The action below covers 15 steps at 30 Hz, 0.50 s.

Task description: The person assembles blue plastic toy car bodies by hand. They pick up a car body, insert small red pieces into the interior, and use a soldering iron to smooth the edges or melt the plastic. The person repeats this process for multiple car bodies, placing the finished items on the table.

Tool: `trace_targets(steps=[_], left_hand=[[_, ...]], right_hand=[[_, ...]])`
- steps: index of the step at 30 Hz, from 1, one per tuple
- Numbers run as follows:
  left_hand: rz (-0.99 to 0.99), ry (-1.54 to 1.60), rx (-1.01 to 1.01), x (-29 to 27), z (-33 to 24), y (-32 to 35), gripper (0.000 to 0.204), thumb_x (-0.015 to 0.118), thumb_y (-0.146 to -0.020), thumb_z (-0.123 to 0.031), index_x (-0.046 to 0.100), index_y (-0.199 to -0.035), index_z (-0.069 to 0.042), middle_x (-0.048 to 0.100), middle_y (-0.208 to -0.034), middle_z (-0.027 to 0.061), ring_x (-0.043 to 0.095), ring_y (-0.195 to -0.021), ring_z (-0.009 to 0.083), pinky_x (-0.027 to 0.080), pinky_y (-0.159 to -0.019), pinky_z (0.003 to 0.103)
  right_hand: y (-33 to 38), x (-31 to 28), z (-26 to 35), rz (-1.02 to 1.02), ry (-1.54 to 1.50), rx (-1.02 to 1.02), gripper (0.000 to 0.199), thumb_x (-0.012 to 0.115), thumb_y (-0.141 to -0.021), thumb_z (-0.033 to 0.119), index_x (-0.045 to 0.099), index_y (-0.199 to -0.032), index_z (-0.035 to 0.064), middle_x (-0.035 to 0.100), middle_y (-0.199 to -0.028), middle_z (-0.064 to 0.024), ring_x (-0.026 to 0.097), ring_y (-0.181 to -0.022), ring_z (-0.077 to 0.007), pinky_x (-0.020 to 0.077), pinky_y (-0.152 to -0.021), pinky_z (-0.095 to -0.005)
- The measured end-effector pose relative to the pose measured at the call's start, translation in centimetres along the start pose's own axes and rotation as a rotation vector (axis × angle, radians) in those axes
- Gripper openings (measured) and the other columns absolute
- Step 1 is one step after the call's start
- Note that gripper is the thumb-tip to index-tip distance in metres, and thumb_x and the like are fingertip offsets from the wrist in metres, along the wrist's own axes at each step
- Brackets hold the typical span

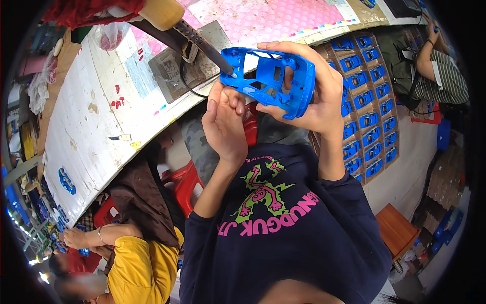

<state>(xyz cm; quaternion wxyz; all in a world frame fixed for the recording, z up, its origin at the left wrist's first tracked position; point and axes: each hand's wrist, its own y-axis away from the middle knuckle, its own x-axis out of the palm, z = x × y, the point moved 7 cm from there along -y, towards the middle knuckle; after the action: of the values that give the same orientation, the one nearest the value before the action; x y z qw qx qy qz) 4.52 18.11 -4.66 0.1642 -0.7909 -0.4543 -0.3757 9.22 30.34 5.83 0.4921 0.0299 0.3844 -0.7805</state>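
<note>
A blue plastic toy car body (259,76), its hollow inside showing, is held over the edge of the worktable. My right hand (324,93) grips its right end, with thumb and fingers on opposite sides. At its left end my left hand (226,121) has its fingers curled against the lower edge, the fingertips partly hidden behind the shell. A dark metal rod (205,48) with a wooden handle (163,12) slants down from the upper left, its pale tip reaching the inside of the left end.
The white worktable (86,131) carries a metal plate (174,76), small red pieces (117,103), a cutter blade (120,137) and another blue car body (67,181). To the right, cardboard trays (362,61) hold several blue car bodies. A co-worker in a yellow top (142,268) sits left.
</note>
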Motion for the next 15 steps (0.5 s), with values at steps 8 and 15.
trace_targets(steps=[8,15], left_hand=[[0.063,0.068,0.017,-0.23,0.14,-0.13,0.054,0.032,-0.085,-0.033,0.028,-0.124,0.004,0.046,-0.107,0.0073,0.043,-0.087,0.0095,0.035,-0.066,0.023],[0.008,-0.008,0.009,0.37,-0.05,-0.15,0.054,0.031,-0.085,-0.033,0.029,-0.123,0.004,0.045,-0.106,0.0068,0.041,-0.082,0.0092,0.036,-0.066,0.024]], right_hand=[[0.02,-0.09,-0.1,0.003,0.01,-0.007,0.06,0.08,-0.053,0.018,0.054,-0.104,0.0006,0.061,-0.1,-0.0104,0.058,-0.077,-0.0123,0.0447,-0.061,-0.0199],[-0.01,-0.12,-0.25,0.006,0.011,-0.019,0.059,0.079,-0.053,0.016,0.054,-0.104,0.0005,0.061,-0.1,-0.0097,0.057,-0.073,-0.0107,0.0446,-0.058,-0.0195]])
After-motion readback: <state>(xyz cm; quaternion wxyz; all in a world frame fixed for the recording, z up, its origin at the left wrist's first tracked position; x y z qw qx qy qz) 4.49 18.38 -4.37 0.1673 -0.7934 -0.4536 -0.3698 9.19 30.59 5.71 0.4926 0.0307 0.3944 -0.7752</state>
